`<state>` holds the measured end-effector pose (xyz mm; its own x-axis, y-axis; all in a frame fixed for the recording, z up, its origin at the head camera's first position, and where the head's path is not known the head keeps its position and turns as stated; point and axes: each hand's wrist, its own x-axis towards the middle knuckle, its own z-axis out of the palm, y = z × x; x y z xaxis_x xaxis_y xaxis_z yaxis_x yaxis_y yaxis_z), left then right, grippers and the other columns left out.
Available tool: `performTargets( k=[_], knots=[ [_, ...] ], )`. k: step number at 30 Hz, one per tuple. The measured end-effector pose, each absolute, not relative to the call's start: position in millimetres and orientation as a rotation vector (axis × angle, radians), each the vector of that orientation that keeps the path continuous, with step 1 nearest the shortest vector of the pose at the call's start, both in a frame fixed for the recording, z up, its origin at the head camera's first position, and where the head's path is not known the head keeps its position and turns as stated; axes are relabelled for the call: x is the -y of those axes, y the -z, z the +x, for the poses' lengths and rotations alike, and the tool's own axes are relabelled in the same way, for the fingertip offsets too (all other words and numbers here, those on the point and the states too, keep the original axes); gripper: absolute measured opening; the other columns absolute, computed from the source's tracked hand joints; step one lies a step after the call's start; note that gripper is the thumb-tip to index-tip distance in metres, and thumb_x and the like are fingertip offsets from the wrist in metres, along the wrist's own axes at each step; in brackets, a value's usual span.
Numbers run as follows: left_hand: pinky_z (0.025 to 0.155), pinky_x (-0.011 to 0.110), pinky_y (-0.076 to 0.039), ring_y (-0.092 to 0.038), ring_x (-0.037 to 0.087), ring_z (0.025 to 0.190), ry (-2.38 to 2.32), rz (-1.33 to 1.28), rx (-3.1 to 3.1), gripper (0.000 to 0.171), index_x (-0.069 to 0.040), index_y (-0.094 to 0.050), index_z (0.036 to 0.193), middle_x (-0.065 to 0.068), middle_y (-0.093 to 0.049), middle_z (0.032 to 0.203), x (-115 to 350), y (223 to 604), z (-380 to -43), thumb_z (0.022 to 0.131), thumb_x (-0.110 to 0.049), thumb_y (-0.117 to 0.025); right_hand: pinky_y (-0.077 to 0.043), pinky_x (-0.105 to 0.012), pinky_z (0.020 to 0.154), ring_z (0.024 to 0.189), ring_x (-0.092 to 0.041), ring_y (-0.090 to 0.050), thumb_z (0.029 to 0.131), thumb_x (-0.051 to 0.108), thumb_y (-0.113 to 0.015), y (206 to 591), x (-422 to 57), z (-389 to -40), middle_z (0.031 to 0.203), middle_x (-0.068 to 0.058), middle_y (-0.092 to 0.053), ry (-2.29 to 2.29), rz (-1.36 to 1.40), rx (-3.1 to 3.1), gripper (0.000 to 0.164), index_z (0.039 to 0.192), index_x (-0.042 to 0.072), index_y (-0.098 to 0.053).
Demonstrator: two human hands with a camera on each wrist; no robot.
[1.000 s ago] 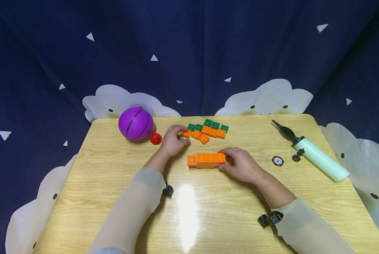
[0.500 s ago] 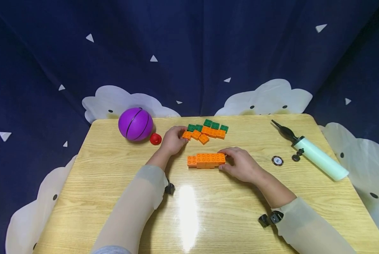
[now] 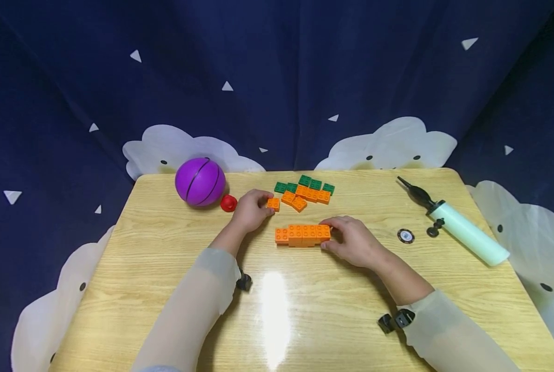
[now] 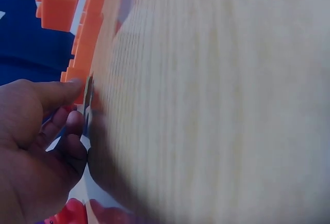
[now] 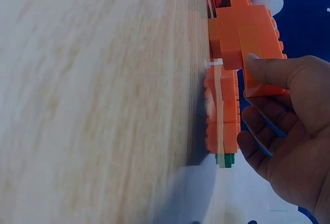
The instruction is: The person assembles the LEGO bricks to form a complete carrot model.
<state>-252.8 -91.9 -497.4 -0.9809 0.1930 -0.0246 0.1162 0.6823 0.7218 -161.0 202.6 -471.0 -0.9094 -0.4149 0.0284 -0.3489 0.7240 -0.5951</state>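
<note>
My left hand (image 3: 250,211) pinches a small orange toy brick (image 3: 273,203) between thumb and fingers, low over the table. In the left wrist view the thumb (image 4: 59,92) lies against the orange row, and the brick's far side is hidden. My right hand (image 3: 353,242) grips the right end of a stepped orange brick assembly (image 3: 302,235), thumb on its near side. Loose orange bricks (image 3: 311,194) and green bricks (image 3: 315,184) lie together behind the assembly. The right wrist view shows the joined bricks (image 5: 232,33) from their side, with studs facing right.
A purple ball (image 3: 200,182) and a red knobbed piece (image 3: 228,203) sit left of my left hand. On the right lie a poker chip (image 3: 406,236), a small black piece (image 3: 434,228) and a pale green hand pump (image 3: 468,232). A dark curtain (image 3: 277,82) hangs behind the table.
My left hand has drawn one orange brick toward me, away from the green bricks beside it. The right hand and the assembly have stayed in place.
</note>
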Motion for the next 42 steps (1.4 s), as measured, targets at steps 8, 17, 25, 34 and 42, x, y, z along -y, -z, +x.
performTargets(
  k=[8, 17, 25, 34, 42],
  knots=[
    [0.088, 0.035, -0.053, -0.060, 0.022, 0.097, -1.268, 0.241, -2.750, 0.038, -0.014, -0.073, 0.125, 0.006, -0.064, 0.115, 97.8, 494.5, -238.7, 0.089, -0.013, -0.083, -0.051, -0.052, 0.102, 0.121, -0.032, -0.062, 0.090, 0.022, -0.083, 470.7, -203.4, -161.0, 0.131, -0.012, -0.068, 0.946, -0.604, -2.814, 0.050, 0.135, 0.008, -0.066],
    [0.090, 0.037, -0.057, -0.067, 0.023, 0.103, -1.384, 0.269, -2.730, 0.036, -0.014, -0.073, 0.122, 0.005, -0.065, 0.120, 100.9, 483.8, -223.2, 0.088, -0.010, -0.084, -0.051, -0.051, 0.101, 0.119, -0.031, -0.063, 0.090, 0.022, -0.082, 471.3, -203.5, -160.9, 0.132, -0.011, -0.067, 0.951, -0.603, -2.810, 0.050, 0.135, 0.009, -0.066],
    [0.079, 0.031, -0.060, -0.069, 0.022, 0.100, -1.574, 0.269, -2.597, 0.039, -0.014, -0.072, 0.124, 0.005, -0.062, 0.125, 101.9, 477.9, -206.4, 0.087, -0.006, -0.083, -0.052, -0.051, 0.100, 0.119, -0.031, -0.063, 0.090, 0.022, -0.083, 472.2, -203.4, -161.3, 0.132, -0.011, -0.067, 0.958, -0.625, -2.814, 0.050, 0.135, 0.009, -0.066],
    [0.082, 0.030, -0.060, -0.069, 0.020, 0.099, -1.670, 0.268, -2.515, 0.040, -0.015, -0.072, 0.122, 0.004, -0.062, 0.123, 97.1, 471.1, -189.9, 0.085, -0.004, -0.085, -0.050, -0.053, 0.102, 0.122, -0.032, -0.062, 0.090, 0.022, -0.083, 470.9, -203.2, -161.6, 0.133, -0.012, -0.067, 0.952, -0.613, -2.815, 0.051, 0.136, 0.008, -0.065],
    [0.077, 0.032, -0.059, -0.068, 0.020, 0.092, -1.668, 0.246, -2.475, 0.039, -0.017, -0.072, 0.121, 0.006, -0.071, 0.106, 96.0, 468.1, -174.9, 0.086, -0.003, -0.083, -0.051, -0.052, 0.102, 0.121, -0.031, -0.062, 0.090, 0.022, -0.082, 471.3, -203.4, -159.6, 0.132, -0.011, -0.067, 0.962, -0.605, -2.814, 0.050, 0.136, 0.009, -0.066]
  ],
)
